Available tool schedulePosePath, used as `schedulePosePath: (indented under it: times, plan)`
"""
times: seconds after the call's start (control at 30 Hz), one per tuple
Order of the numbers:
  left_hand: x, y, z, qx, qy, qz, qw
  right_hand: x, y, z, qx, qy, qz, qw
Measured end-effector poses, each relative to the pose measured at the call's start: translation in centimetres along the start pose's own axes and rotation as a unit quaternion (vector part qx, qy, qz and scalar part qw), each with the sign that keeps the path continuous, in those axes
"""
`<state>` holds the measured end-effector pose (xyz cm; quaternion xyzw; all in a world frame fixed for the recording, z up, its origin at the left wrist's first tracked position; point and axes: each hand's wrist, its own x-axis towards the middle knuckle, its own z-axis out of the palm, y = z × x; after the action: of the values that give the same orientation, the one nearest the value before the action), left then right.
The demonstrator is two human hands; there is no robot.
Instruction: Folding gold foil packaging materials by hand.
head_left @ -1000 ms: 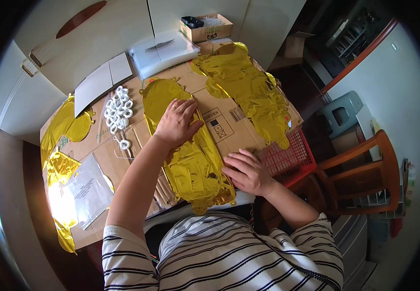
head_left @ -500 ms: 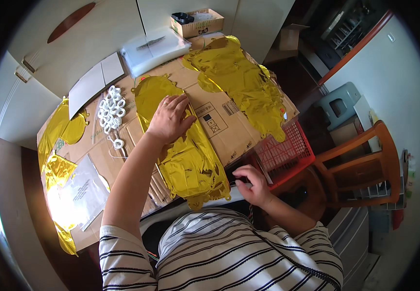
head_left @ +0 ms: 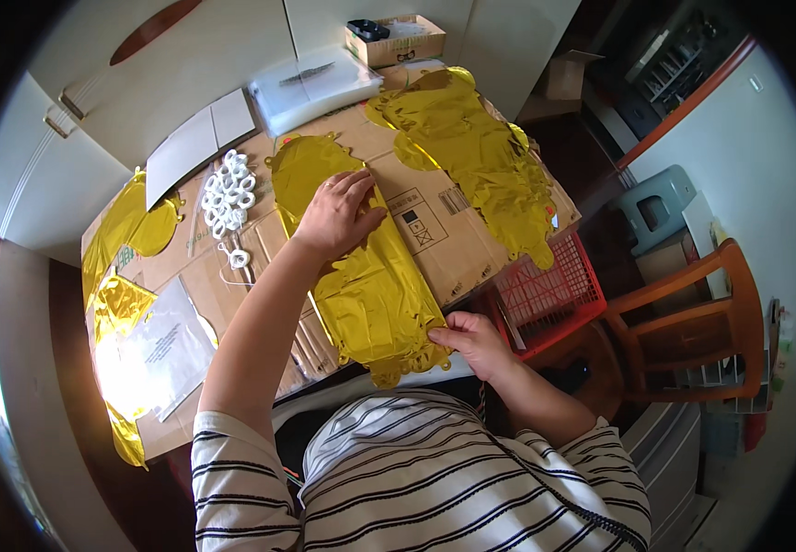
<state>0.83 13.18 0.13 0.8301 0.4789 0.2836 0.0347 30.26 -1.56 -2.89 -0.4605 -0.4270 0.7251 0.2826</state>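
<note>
A gold foil balloon (head_left: 379, 308), flat and folded into a long strip, lies on the cardboard table cover in front of me. My left hand (head_left: 338, 216) rests flat on its upper part, fingers stretched out and holding nothing. At the strip's near right corner, my right hand (head_left: 476, 345) pinches the foil edge between thumb and fingers. More flat gold foil balloons (head_left: 471, 138) lie overlapping to the right. To the left of the strip is a cluster of white ribbon rolls (head_left: 229, 189), one of them trailing a loose end.
Gold foil (head_left: 145, 225) and a clear printed bag (head_left: 172, 340) lie at the left. Grey board (head_left: 200, 143), a stack of clear bags (head_left: 315, 97) and a small carton (head_left: 398, 46) line the far edge. A red basket (head_left: 554, 294) and wooden chair (head_left: 683, 322) stand right.
My right hand has moved from beside the table onto the strip's near right corner and closed on its edge. My left hand stays on the foil. The view has shifted slightly.
</note>
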Motion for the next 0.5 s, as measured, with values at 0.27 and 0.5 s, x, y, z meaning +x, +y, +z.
schedulePosePath:
  times: [0.27,0.5]
  plan:
    - [-0.09,0.05,-0.17,0.001,-0.018,-0.012,1.000,0.20,0.34,-0.17,0.051,0.002,0.024,0.998]
    - [-0.41,-0.25,0.33,0.018,0.008,0.007,1.000,-0.49,-0.60,-0.52,0.046,-0.034,0.034,0.998]
